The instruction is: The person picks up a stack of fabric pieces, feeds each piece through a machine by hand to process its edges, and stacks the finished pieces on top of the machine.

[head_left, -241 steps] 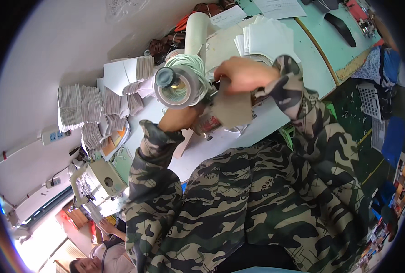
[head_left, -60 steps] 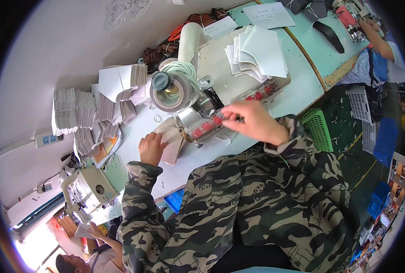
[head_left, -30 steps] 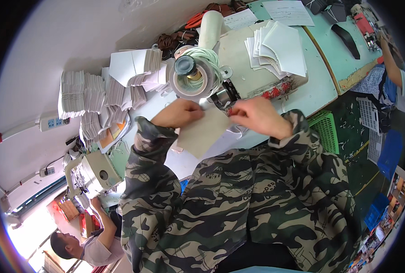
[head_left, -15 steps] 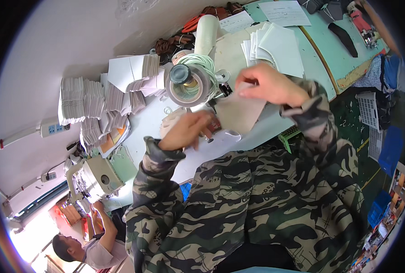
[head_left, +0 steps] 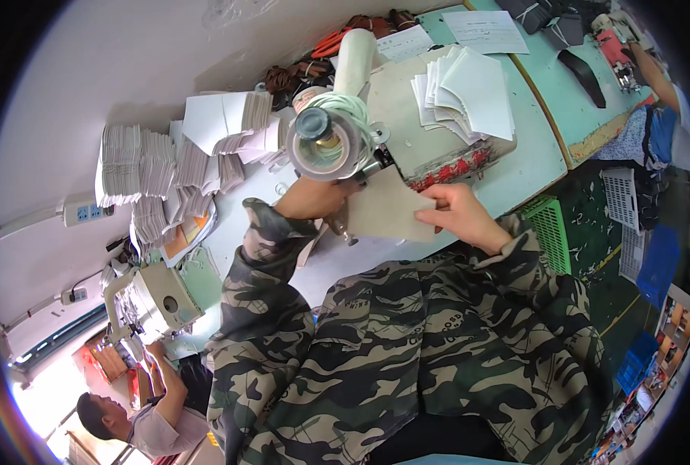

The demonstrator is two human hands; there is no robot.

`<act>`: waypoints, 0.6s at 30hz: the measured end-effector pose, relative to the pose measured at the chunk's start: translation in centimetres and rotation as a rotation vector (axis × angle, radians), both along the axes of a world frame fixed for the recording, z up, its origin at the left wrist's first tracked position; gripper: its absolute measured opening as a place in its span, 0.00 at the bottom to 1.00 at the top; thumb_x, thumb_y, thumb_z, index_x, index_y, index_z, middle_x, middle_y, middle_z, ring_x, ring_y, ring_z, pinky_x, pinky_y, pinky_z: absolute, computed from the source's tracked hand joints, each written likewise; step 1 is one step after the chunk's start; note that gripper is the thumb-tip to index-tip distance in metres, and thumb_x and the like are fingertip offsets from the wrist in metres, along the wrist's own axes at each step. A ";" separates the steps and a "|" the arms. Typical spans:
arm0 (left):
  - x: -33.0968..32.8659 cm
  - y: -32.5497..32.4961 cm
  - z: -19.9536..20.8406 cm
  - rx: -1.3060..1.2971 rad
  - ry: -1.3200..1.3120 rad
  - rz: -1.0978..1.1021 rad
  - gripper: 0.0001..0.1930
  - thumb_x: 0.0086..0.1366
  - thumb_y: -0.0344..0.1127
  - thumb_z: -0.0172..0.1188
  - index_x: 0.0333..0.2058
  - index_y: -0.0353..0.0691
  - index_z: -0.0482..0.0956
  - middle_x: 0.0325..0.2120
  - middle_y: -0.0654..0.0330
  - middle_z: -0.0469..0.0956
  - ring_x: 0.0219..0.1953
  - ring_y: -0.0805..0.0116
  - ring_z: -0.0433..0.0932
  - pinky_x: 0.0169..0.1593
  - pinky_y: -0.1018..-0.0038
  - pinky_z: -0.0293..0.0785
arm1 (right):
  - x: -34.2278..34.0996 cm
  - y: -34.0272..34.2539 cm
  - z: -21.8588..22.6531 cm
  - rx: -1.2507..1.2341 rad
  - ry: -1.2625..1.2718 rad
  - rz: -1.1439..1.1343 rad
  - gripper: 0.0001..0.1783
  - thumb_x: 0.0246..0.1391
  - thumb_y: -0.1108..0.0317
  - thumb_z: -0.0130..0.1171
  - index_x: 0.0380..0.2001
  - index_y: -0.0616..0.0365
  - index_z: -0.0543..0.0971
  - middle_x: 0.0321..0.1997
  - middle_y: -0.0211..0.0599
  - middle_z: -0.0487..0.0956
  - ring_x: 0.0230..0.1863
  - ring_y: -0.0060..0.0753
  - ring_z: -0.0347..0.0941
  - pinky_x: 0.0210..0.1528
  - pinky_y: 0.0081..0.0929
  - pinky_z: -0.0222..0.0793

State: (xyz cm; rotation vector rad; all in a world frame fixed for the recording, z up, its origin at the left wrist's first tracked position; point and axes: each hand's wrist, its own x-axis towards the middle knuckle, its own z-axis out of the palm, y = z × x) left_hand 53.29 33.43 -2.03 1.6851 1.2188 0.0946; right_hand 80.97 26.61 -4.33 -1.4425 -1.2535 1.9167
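Observation:
A beige flat piece (head_left: pixel 391 206), like thin sheet or fabric, lies at the head of a cream sewing machine (head_left: pixel 407 93). My right hand (head_left: pixel 469 217) is closed on its right edge, thumb and fingers pinching it. On the left, my left hand (head_left: pixel 312 199) is at the piece's other side, close under the machine head, and its fingertips are hidden there. Above that hand a round tape roll (head_left: pixel 301 161) and coiled pale green cord (head_left: pixel 352 108) sit on the machine. White cut pieces (head_left: pixel 476 91) lie fanned on the machine bed.
Tall stacks of cut pieces (head_left: pixel 139 167) stand at the table's left. A second machine (head_left: pixel 163 298) and a seated co-worker (head_left: pixel 159 422) are at lower left. On the right stand a green basket (head_left: pixel 546 232) and grey crates (head_left: pixel 622 198); another person's arm (head_left: pixel 656 77) reaches in far right.
My right hand has come down toward me with the edge of the beige piece. My left hand has moved up under the machine head. The piece now lies flatter at the machine.

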 end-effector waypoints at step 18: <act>-7.7 -9.0 -6.6 0.751 0.488 -0.111 0.10 0.56 0.38 0.66 0.32 0.39 0.77 0.27 0.56 0.81 0.26 0.50 0.79 0.31 0.58 0.73 | 0.2 0.0 2.1 0.609 -0.203 0.218 0.18 0.51 0.61 0.68 0.41 0.61 0.80 0.35 0.42 0.82 0.33 0.36 0.81 0.37 0.31 0.75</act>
